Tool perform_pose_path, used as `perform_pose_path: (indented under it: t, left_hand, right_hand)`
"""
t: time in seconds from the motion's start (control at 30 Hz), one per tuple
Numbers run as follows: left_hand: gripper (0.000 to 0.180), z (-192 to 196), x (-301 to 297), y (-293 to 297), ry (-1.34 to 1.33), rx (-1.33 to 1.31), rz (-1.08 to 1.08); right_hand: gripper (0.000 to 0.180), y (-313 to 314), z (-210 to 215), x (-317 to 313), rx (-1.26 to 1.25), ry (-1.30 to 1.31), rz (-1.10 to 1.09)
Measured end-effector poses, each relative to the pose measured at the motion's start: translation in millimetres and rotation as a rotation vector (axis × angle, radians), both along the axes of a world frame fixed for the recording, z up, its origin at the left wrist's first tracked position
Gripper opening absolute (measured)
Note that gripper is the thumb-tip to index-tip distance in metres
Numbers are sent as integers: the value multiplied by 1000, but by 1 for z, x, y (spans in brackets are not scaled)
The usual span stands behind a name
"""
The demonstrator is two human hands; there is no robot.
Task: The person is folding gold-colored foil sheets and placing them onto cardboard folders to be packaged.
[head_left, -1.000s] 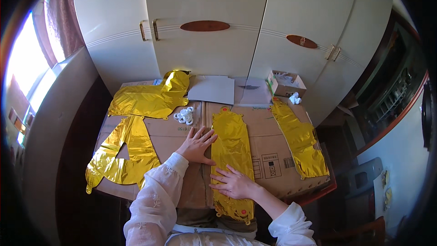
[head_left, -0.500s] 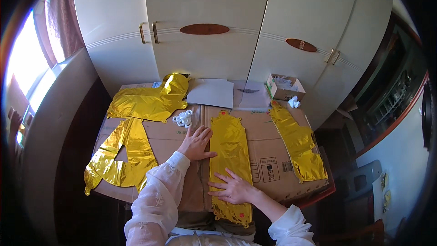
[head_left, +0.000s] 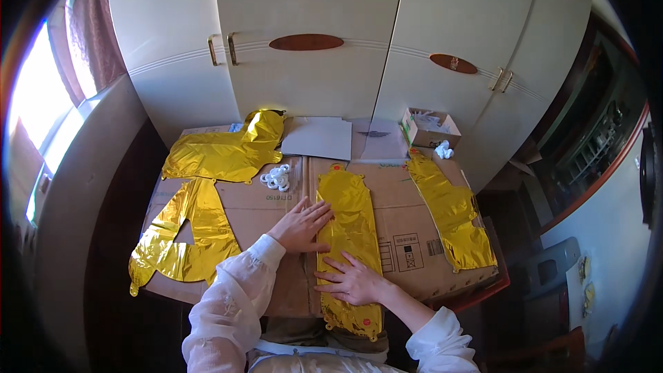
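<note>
A flat, uninflated gold foil balloon (head_left: pixel 352 214), long and narrow, lies lengthwise in front of me on brown cardboard. My left hand (head_left: pixel 302 226) rests at its left edge with fingers stretched out, the fingertips on the foil. Lower down, my right hand (head_left: pixel 352 283) lies spread on the same balloon. To the left is a gold A-shaped foil balloon (head_left: pixel 207 235), and above it another gold foil balloon (head_left: pixel 221 155) with a raised, folded end. A further gold foil balloon (head_left: pixel 452 217) lies at the right. Neither hand grasps anything.
The cardboard (head_left: pixel 407 200) covers the table. A white looped bundle (head_left: pixel 276 177) sits left of the middle balloon. At the back are a grey-white sheet (head_left: pixel 316 138), an open small box (head_left: pixel 413 137) and a white crumpled bundle (head_left: pixel 443 150). Cream wardrobe doors (head_left: pixel 311 0) stand behind.
My left hand has slid a little right and nearer to me, its fingertips now over the balloon's edge. My right hand stays spread in nearly the same spot. The view has shifted slightly.
</note>
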State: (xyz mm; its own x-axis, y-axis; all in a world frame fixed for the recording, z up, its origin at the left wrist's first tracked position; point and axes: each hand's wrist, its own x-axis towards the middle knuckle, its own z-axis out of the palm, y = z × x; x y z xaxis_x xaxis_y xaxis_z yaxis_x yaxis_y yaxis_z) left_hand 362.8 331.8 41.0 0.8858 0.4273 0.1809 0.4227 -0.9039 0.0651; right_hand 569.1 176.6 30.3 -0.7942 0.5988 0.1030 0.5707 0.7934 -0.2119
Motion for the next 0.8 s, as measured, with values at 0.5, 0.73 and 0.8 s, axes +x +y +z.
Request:
perform_pose_path:
  t: [0.5,0.73,0.8]
  left_hand:
    - [111,-14,-1,18,3,8,241]
    - [113,-20,-2,19,-1,14,262]
    - [114,-21,-2,19,-4,9,266]
  right_hand:
    - [48,-3,4,5,-25,123,-107]
    - [41,-11,-2,7,48,69,-123]
    - [40,-11,-1,7,37,65,-135]
